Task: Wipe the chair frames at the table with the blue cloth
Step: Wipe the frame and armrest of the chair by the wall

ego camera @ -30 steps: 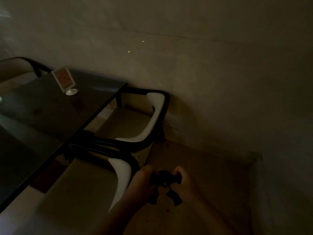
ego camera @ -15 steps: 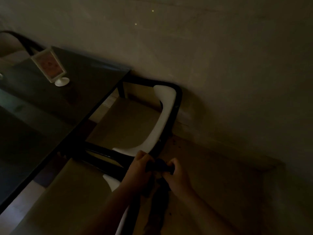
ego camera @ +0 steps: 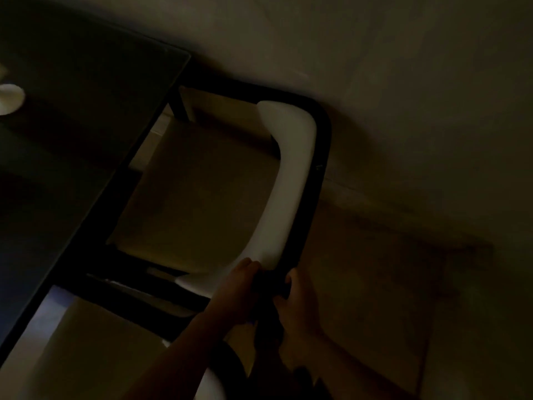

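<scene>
The room is very dim. A chair with a black frame (ego camera: 320, 157) and a white curved backrest (ego camera: 291, 180) is pushed under the dark table (ego camera: 86, 116). My left hand (ego camera: 236, 293) and my right hand (ego camera: 297, 304) are both closed on a dark cloth (ego camera: 268, 284), which looks almost black here. The cloth is pressed against the lower end of the chair's black frame. A second chair's white backrest (ego camera: 210, 385) and dark frame lie under my left forearm at the bottom.
A white stand base (ego camera: 10, 98) sits on the table at the left edge. A plain wall (ego camera: 403, 82) runs close behind the chairs. Bare floor (ego camera: 375, 269) lies to the right of the chairs.
The view has closed in on the far chair and the card stand has slid out to the left. Both hands have carried the cloth up to that chair's frame.
</scene>
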Available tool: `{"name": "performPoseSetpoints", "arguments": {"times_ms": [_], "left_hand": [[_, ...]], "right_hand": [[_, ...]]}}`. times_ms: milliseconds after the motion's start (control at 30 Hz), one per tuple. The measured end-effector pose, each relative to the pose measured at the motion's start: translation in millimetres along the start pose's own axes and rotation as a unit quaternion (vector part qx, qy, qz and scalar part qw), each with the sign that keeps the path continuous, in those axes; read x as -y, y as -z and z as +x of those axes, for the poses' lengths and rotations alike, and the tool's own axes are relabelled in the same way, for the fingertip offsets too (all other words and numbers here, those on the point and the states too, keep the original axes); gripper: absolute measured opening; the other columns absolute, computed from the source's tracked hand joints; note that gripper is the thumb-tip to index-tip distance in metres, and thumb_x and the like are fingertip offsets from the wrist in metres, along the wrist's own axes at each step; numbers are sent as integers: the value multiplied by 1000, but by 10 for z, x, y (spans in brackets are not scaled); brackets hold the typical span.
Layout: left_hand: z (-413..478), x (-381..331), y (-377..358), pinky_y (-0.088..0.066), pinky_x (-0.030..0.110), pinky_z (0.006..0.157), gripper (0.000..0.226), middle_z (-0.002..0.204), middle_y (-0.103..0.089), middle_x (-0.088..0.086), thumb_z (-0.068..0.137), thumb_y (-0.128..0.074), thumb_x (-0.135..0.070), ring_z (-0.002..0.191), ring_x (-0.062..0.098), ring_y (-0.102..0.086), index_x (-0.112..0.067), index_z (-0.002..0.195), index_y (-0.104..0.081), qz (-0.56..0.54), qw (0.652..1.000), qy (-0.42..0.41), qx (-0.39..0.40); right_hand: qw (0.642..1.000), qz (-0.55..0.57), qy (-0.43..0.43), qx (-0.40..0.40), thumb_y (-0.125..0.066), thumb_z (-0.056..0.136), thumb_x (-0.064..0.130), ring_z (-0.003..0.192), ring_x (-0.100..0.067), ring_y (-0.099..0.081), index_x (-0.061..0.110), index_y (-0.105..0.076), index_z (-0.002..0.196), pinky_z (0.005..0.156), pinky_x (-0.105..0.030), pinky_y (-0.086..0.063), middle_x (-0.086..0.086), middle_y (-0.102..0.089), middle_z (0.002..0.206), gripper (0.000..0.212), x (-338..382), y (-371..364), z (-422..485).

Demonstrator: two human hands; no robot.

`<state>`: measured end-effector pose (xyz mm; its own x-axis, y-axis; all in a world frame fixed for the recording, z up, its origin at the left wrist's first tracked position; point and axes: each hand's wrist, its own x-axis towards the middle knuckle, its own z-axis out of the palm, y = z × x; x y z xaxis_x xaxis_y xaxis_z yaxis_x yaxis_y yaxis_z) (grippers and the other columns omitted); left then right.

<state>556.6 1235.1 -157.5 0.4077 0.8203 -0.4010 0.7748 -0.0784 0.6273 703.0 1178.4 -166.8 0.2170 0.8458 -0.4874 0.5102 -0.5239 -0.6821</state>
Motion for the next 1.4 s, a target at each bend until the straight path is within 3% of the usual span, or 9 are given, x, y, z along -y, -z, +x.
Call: {"name": "performPoseSetpoints", "arguments": {"times_ms": [167, 333, 400, 567, 733, 867, 1133, 1300, 1400], "left_hand": [[319, -152, 8, -27, 18, 49, 14, 85, -37, -10, 87, -58, -22, 56, 4, -37, -21, 81, -46, -36, 999, 8, -33], [925, -430, 135, -48, 37, 66, 12, 101, -55, 6, 85, -63, -19, 79, 26, -59, -11, 94, -62, -51, 996, 17, -75], [1201, -553, 216, -51, 41, 68, 12, 101, -56, 6, 85, -63, -20, 80, 27, -60, -12, 95, -63, -52, 994, 16, -94], [1961, -875, 370, -50, 39, 67, 19, 100, -54, 7, 87, -61, -25, 78, 26, -58, -12, 100, -60, -10, 992, -2, -123], [3034, -1226, 700, -48, 35, 68, 18, 98, -54, 9, 90, -58, -23, 78, 26, -56, -10, 102, -60, -13, 982, -3, -188], [3750, -1332, 913, -41, 28, 73, 13, 105, -56, 7, 89, -56, -19, 89, 25, -58, -18, 101, -57, -2, 974, 13, -225], [4150, -1401, 1037, -51, 39, 81, 33, 121, -52, 12, 88, -52, -16, 101, 30, -59, -18, 121, -48, 3, 961, 32, -274], [3929, -1373, 832, -40, 3, 79, 22, 110, -54, -8, 93, -51, -20, 99, 1, -56, -23, 110, -64, 3, 958, 22, -287], [3586, -1267, 809, -48, 20, 84, 20, 113, -59, -3, 90, -53, -15, 103, 12, -57, -19, 107, -64, 34, 962, -8, -269]], "right_hand": [[996, -24, 11, -89, -51, 79, 63, 74, 13, -47, 51, -33, 79, 45, -16, -33, 19, -44, 73, 22, 12, 28, 265], [990, -60, -3, -131, -42, 78, 78, 63, -3, -50, 47, -38, 86, 52, -36, -51, 18, -46, 75, 32, -38, 230, 956], [989, -67, -9, -135, -44, 78, 72, 64, -6, -52, 44, -36, 85, 54, -42, -54, 16, -48, 76, 29, 11, 347, 1227], [985, 30, 7, -168, -50, 81, 62, 59, -3, -55, 45, -38, 81, 40, -17, -37, 16, -50, 70, 21, 437, 736, 1920], [981, 33, 41, -186, -62, 91, 21, 68, -6, -48, 12, -47, 92, 58, -12, -34, 8, -49, 84, 18, 877, 1304, 2910], [979, -1, 74, -192, -61, 89, 18, 98, -33, -56, -2, -54, 103, 77, -39, -38, -21, -58, 109, 26, 1100, 1602, 3619], [987, 51, 79, -132, -62, 92, 23, 121, -37, -53, 2, -46, 129, 98, -50, -43, -21, -53, 133, 45, 1132, 1747, 4080], [990, 95, 71, -75, -59, 91, 19, 112, -32, -59, 12, -51, 127, 93, -46, -49, -14, -61, 123, 38, 1126, 1774, 3835], [991, 82, 83, -60, -58, 92, 29, 105, -28, -58, 16, -54, 118, 82, -38, -46, -10, -58, 117, 30, 1002, 1718, 3560]]}}
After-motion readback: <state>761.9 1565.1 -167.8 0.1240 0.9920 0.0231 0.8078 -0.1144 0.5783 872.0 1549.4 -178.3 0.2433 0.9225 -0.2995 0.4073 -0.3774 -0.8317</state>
